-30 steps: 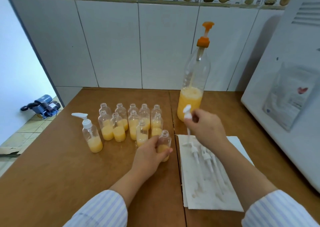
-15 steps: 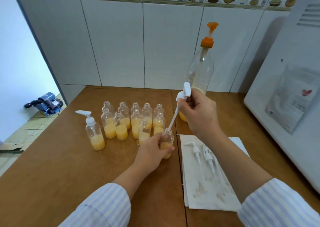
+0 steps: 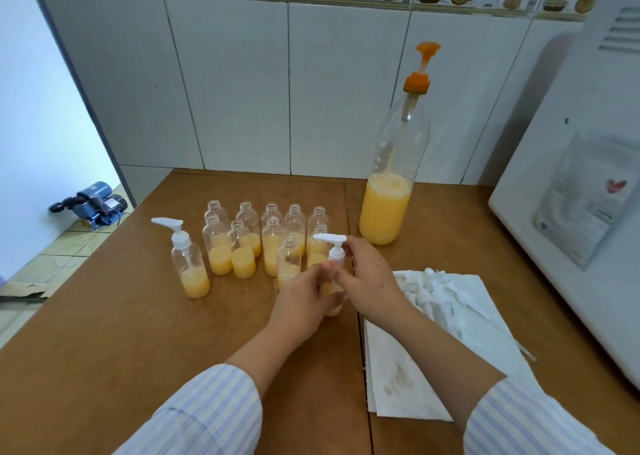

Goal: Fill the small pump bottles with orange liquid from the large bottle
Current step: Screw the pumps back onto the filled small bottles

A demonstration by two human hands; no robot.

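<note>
Near the middle of the desk (image 3: pixel 104 350) my left hand (image 3: pixel 304 305) wraps its grip round a small bottle (image 3: pixel 333 302) part-filled with orange liquid, and my right hand (image 3: pixel 367 281) pinches the collar of a white pump head (image 3: pixel 333 246) seated on that bottle's neck. Just beyond stands the cluster of open bottles (image 3: pixel 266 243), each holding some liquid. One capped bottle (image 3: pixel 190 267) stands to their left. Far right of them is the large bottle (image 3: pixel 391 184), its liquid low. Spare pumps (image 3: pixel 440 291) lie on a paper towel (image 3: pixel 433 368) to the right.

My worry is cross-threading: if the collar goes on tilted, it may seem tight yet leak later. Squeezing the soft bottle too hard could push liquid up the neck. My left knuckles sit close to the nearest open bottle, so a twist could knock it into its neighbours and spill them.
</note>
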